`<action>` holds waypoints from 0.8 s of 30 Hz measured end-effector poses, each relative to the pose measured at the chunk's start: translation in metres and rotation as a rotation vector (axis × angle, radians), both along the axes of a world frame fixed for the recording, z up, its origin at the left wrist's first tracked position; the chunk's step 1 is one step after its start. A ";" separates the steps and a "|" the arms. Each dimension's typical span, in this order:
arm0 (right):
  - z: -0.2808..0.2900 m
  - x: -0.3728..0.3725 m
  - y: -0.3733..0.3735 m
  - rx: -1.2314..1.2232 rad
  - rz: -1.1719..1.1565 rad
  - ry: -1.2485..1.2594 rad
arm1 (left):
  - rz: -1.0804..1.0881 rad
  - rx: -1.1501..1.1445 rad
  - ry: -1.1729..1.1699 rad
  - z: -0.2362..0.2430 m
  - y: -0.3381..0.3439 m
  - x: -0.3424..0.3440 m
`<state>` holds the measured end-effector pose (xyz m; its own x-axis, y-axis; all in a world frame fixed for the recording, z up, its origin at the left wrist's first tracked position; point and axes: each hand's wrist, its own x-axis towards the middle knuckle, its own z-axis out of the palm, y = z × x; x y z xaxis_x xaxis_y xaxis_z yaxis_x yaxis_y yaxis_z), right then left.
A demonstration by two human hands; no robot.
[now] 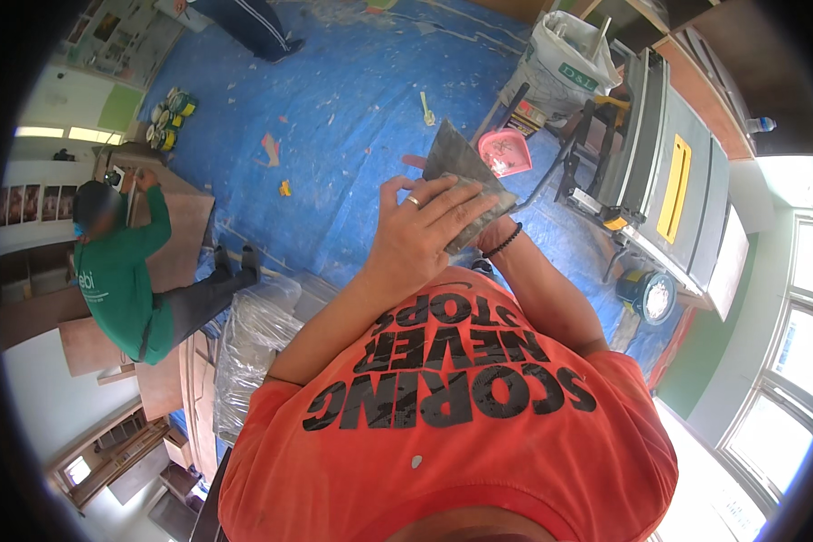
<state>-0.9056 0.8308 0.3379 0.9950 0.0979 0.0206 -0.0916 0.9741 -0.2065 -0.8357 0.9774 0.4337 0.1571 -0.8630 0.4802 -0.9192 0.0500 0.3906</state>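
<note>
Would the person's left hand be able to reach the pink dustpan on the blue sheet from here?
Probably not: the left hand lies on the grey trowel at chest height, and the pink dustpan sits on the floor beyond.

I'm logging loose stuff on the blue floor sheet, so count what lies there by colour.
Pink dustpan: 1
Yellow-handled tool: 1
Small yellow scrap: 1
Orange scrap: 1
Total: 4, on the blue floor sheet

Light: bright daylight from the windows [786,379], blown out white.
Shadows: soft and faint on the blue floor sheet [352,117].
Distortion: strong fisheye bend, black rim.
Focus: centre sharp, rim soft.
</note>
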 end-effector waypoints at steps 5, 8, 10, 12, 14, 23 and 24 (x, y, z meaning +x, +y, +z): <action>0.027 0.003 0.006 -0.456 -0.106 0.462 | 0.348 0.227 0.173 -0.003 -0.015 0.040; 0.049 0.009 0.002 -0.652 -0.337 0.554 | 0.502 -0.103 0.423 -0.001 -0.003 0.064; 0.061 0.010 -0.012 -0.614 -0.477 0.458 | 0.594 -0.205 0.464 0.001 0.014 0.065; 0.069 0.010 -0.021 -0.519 -0.668 0.428 | 0.518 -0.176 0.411 0.005 0.031 0.060; 0.076 0.008 -0.032 -0.488 -0.799 0.370 | 0.437 -0.133 0.256 0.011 0.041 0.049; 0.131 0.006 -0.044 -0.541 -0.934 0.072 | 0.289 -0.007 -0.396 0.033 0.018 0.001; 0.136 0.006 -0.042 -0.538 -0.932 0.061 | 0.307 -0.001 -0.411 0.034 0.018 -0.003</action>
